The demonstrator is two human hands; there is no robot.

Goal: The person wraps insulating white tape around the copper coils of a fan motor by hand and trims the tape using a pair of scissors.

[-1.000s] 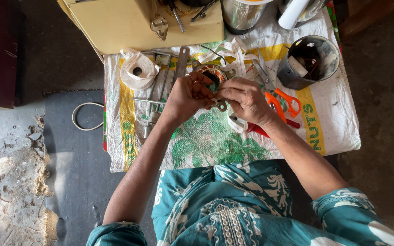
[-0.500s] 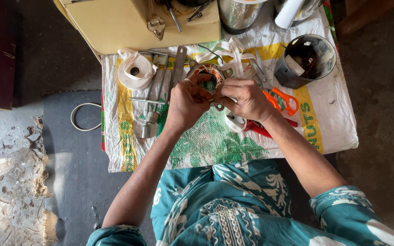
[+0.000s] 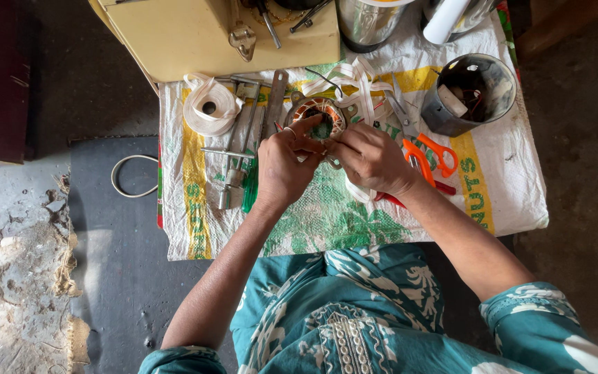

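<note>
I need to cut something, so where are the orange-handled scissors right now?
In the head view, the orange-handled scissors lie on the woven sack, just right of the right hand and below the dark metal cup.

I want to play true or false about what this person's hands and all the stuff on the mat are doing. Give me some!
1. Both hands touch a round coil of copper wire. True.
2. The orange-handled scissors are in the left hand. False: they lie on the woven mat beside the right hand.
3. A roll of white tape lies left of the hands. True.
4. The dark metal pot is upside down. False: it stands open side up.
</note>
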